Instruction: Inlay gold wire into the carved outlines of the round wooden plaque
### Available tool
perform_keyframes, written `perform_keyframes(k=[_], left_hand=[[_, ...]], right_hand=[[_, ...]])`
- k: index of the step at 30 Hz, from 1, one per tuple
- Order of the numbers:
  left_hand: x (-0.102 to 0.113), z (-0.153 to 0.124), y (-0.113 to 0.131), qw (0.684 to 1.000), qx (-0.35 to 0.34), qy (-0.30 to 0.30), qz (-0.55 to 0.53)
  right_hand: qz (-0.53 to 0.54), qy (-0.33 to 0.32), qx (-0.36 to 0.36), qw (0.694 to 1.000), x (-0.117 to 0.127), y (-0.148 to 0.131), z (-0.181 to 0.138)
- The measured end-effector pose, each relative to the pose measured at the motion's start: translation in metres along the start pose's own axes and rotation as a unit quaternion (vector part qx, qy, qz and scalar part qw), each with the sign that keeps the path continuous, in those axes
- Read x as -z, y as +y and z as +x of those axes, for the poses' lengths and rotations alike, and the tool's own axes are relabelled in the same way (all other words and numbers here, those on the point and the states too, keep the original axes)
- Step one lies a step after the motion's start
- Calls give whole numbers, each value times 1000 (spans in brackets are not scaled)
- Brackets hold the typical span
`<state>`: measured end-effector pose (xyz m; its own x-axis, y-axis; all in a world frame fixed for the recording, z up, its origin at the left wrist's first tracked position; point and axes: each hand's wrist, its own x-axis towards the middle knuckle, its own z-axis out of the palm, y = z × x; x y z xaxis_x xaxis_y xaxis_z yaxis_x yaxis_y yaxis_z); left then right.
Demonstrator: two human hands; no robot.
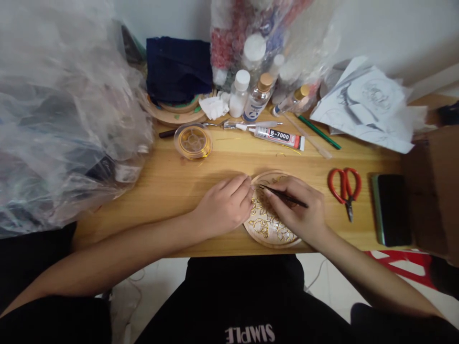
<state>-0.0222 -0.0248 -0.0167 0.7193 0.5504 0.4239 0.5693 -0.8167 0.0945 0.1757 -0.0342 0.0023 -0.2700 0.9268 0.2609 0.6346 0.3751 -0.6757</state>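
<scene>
A round wooden disc (258,234) with a pattern of gold wire outlines lies near the table's front edge. My right hand (304,205) rests over its right side, closed around dark tweezers (290,198) whose tips point left at the disc's upper part. At the upper left rim is my left hand (227,203), its fingers curled together and the fingertips close to the tweezers' tips. What those fingers pinch, if anything, is too small or hidden to make out. My hands cover parts of the wire pattern.
Behind the disc lie a spool of gold wire (193,142), a B-7000 glue tube (278,136) and a green pencil (319,131). Small bottles (255,102) stand farther back. Red-handled pliers (346,188) and a phone (392,210) lie right; plastic bags (68,119) bulge at left.
</scene>
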Motion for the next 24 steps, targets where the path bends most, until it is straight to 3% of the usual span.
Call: perform_keyframes(k=[24], left_hand=[[-1,-1,0,1000,1,2,-4]], right_hand=[[-133,96,-15,986,-23,-13,-12]])
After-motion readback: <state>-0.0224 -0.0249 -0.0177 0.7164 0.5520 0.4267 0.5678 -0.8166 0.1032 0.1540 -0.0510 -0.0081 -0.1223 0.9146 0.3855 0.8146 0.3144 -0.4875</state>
